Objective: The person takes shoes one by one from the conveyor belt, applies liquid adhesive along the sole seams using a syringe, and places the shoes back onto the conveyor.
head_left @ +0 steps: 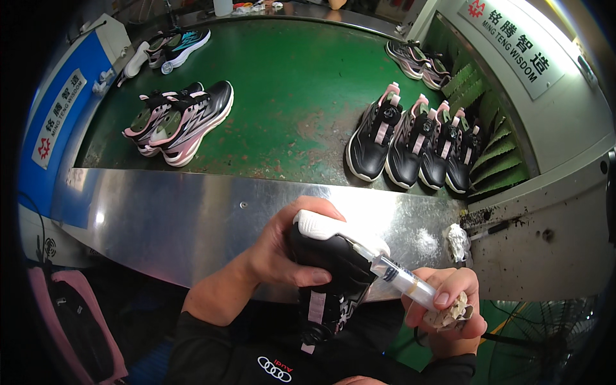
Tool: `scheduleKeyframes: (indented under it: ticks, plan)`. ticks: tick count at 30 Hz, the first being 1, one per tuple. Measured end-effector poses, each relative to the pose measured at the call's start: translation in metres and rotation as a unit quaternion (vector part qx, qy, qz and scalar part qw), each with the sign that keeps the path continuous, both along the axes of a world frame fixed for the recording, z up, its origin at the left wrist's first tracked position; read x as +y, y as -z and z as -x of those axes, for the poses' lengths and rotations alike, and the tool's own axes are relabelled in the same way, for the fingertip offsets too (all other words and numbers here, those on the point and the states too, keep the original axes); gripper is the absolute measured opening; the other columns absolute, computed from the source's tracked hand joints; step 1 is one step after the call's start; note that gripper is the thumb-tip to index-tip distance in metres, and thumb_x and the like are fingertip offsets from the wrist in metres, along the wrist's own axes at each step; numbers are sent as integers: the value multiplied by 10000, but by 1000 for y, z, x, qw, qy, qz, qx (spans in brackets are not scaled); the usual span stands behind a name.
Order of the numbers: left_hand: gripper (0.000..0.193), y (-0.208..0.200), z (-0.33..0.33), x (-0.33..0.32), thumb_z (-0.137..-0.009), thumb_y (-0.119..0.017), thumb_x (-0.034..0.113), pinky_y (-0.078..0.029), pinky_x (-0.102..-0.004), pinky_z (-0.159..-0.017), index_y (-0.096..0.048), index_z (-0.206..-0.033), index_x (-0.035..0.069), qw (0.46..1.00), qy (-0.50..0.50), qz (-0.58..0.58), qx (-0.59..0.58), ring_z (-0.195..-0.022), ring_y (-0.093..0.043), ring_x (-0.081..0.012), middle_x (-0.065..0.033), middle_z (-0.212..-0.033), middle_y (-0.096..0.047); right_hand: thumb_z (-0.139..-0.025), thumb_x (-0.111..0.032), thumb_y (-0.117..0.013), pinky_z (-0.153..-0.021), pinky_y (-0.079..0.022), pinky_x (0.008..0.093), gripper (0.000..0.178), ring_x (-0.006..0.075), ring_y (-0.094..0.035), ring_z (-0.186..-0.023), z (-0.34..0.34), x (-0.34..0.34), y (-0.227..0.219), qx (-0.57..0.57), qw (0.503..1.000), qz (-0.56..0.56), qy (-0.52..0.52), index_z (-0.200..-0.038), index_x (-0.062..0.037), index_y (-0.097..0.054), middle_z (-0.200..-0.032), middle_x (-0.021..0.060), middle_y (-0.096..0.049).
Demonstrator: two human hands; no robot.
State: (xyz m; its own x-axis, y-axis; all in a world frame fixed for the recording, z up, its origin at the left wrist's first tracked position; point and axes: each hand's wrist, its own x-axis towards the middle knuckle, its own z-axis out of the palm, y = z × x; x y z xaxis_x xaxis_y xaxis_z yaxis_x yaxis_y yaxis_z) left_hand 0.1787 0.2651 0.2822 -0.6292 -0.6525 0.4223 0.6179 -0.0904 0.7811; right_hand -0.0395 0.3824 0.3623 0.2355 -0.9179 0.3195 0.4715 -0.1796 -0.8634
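My left hand [273,256] grips a black shoe [327,260] with a white sole, close to my body. The shoe's toe points away from me, and its pink-striped tongue hangs toward my lap. In my right hand [463,292] is a clear plastic syringe [407,284], its plunger end crusted with off-white residue. The syringe's narrow tip meets the shoe along the line between white sole and black upper. Whether anything flows from the tip is too small to tell.
Beyond the metal ledge [186,205] runs a green conveyor belt [289,96]. Several black-and-pink shoes [403,151] stand at its right, a pair [192,125] at its left. A crumpled white lump [457,242] lies beside white powder [425,244]. A fan [545,346] stands lower right.
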Motion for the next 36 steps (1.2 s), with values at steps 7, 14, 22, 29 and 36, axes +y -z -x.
scheduleKeyframes:
  ticks: [7,14,22,29,36]
  plan:
    - [699,6,0,-4,-591,-803,160,-483,-373,-848,-434,-1169,25,997,-69,-13,-42,-977,-588,-268,-193,-1052,-582,-751,-482,-720,-620,-444,333,577,250,-599,-715,3,9,13,-5,999,-4,40,-1014,20,-612,-762,134,-631]
    - [747,16,-7,-14,-592,-786,86,-433,-330,-917,-425,-1243,24,995,-40,-85,-46,-1037,-547,-189,-88,-1100,-555,-749,-440,-746,-600,-445,301,561,222,-574,-694,13,14,34,9,999,-2,46,-1025,30,-613,-765,172,-623]
    - [745,15,-5,-20,-626,-745,224,-477,-401,-915,-419,-1261,10,976,-32,-206,-63,-1041,-585,-293,-172,-1123,-582,-756,-392,-754,-622,-423,297,539,211,-563,-716,20,22,66,-7,999,-17,36,-1056,30,-606,-822,198,-635]
    - [769,21,-1,-27,-648,-707,249,-445,-401,-971,-397,-1306,0,967,-59,-244,-38,-1097,-564,-292,-171,-1213,-543,-764,-358,-751,-626,-396,298,513,194,-525,-716,25,34,83,13,999,-30,27,-1060,35,-607,-868,155,-662]
    - [635,25,-2,-29,-747,-645,288,-459,-403,-948,-445,-1269,-13,958,-41,-284,-2,-1066,-580,-284,-170,-1188,-568,-767,-335,-749,-615,-380,297,486,194,-509,-691,25,49,93,16,999,-36,15,-1056,34,-617,-874,124,-664]
